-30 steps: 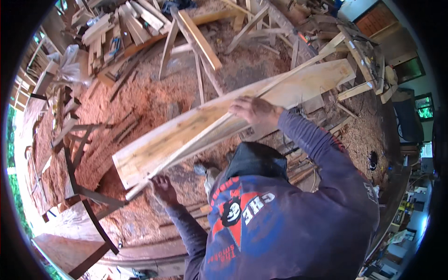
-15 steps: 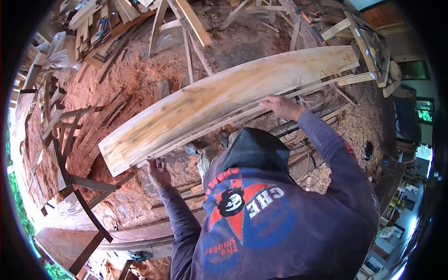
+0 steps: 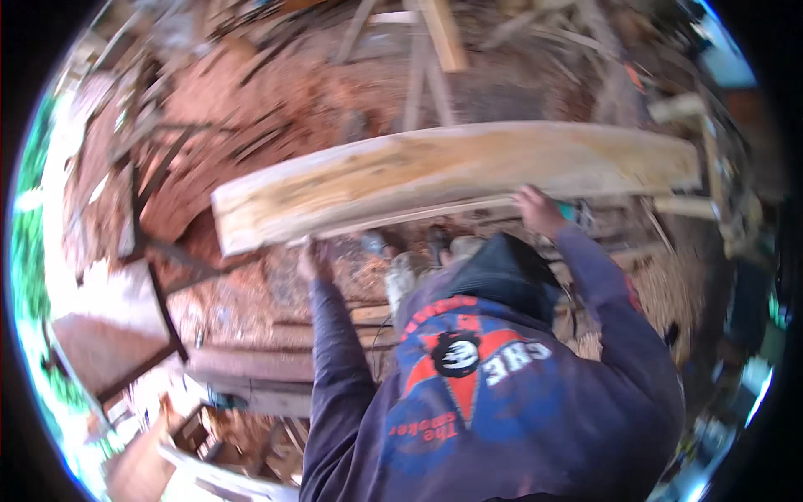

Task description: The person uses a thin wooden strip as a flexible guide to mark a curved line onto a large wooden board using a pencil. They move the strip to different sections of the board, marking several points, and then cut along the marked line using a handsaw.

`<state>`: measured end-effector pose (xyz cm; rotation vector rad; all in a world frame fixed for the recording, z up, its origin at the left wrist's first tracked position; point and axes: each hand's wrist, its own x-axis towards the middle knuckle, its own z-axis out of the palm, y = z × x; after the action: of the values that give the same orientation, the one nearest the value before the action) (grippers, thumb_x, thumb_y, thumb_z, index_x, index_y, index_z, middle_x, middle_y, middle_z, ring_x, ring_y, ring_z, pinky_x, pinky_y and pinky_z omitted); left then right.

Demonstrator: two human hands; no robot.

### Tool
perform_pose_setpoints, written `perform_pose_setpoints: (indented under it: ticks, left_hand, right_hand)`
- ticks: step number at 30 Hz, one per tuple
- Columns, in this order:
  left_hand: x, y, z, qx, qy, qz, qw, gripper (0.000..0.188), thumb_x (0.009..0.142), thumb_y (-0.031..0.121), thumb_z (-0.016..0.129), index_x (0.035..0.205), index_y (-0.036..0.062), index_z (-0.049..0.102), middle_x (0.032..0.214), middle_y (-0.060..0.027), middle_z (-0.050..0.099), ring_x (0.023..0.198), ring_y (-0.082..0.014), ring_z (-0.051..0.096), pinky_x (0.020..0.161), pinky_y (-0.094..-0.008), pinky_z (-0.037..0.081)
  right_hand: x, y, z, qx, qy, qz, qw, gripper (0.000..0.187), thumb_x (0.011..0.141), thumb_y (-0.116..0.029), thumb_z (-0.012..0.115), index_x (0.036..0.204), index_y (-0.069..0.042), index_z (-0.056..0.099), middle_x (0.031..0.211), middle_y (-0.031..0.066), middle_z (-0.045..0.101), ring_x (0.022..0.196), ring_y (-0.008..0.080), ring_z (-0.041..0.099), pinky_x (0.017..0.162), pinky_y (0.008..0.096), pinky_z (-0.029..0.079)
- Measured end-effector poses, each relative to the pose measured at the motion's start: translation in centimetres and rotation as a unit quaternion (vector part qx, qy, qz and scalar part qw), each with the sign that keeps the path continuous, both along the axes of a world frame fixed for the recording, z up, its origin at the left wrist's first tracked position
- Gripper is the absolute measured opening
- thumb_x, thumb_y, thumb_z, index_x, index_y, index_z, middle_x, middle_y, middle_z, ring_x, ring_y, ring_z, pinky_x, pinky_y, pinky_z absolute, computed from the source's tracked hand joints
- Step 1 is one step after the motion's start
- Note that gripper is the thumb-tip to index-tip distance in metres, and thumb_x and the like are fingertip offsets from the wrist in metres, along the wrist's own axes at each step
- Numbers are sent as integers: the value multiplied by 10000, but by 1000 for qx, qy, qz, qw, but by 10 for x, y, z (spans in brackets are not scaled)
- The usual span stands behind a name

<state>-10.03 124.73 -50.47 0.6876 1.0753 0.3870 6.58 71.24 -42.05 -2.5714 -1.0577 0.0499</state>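
Observation:
A long, pale wooden board (image 3: 468, 159) with a gently curved far edge stretches across in front of me. Along its near side runs a thin wooden strip (image 3: 418, 216). My left hand (image 3: 314, 259) has its fingers closed at the strip's left end, by the board's near edge. Farther right, my right hand (image 3: 539, 211) is closed on the strip toward its other end. Motion blurs both hands, so single fingers are hard to make out. Just beyond the right hand shows a teal object (image 3: 577, 214), too smeared to name.
Reddish wood shavings (image 3: 276, 92) cover much of the floor. Trestle legs (image 3: 442, 38) stand beyond the board. Scrap timber lies at the far left, above a broad wooden panel (image 3: 113, 326) in a dark frame. A thick beam (image 3: 251, 362) crosses beside my left forearm.
The view has swung, so the board appears more level and farther right. My hands appear farther right with it, both still on the strip.

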Motion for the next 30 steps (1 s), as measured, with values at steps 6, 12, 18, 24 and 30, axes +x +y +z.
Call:
perform_pose_setpoints:
  ticks: [6, 12, 18, 24, 30]
  left_hand:
    - [13, 3, -1, 30, 24, 117, 992, 251, 854, 135, 727, 988, -57, 636, 877, -130, 673, 747, -224, 664, 625, -351, 577]
    - [13, 25, 11, 61, 31, 169, 983, 267, 826, 127, 762, 973, -62, 643, 832, -108, 683, 652, -165, 652, 547, -273, 552]
    - [28, 50, 17, 119, 130, 154, 972, 303, 790, 159, 792, 927, -63, 637, 799, -113, 675, 637, -150, 631, 541, -262, 535]
    - [29, 56, 4, 116, 125, 143, 975, 349, 808, 151, 764, 1006, -79, 593, 886, -134, 661, 710, -167, 635, 592, -282, 546]
    - [22, 43, 0, 93, 120, 144, 978, 337, 823, 143, 748, 1012, -81, 581, 881, -125, 651, 698, -160, 633, 600, -279, 558]
  right_hand:
    - [-1, 29, 5, -44, 0, 10, 999, 174, 824, -78, 628, 992, -36, 609, 937, 145, 561, 924, 362, 564, 823, 458, 461]
    - [-5, 58, 5, -88, 61, 36, 994, 189, 796, -67, 659, 965, -38, 581, 941, 143, 541, 932, 349, 556, 828, 443, 459]
    - [-1, 89, 22, -95, 60, 27, 993, 189, 792, -59, 661, 964, -40, 585, 938, 134, 542, 922, 341, 554, 827, 436, 460]
    - [4, 96, 22, -125, 59, 39, 990, 183, 810, -60, 644, 977, -20, 580, 959, 152, 541, 959, 352, 544, 845, 446, 451]
    - [-4, 88, 22, -137, 61, 18, 988, 156, 807, -50, 632, 946, -16, 569, 956, 158, 540, 955, 365, 536, 843, 452, 449]
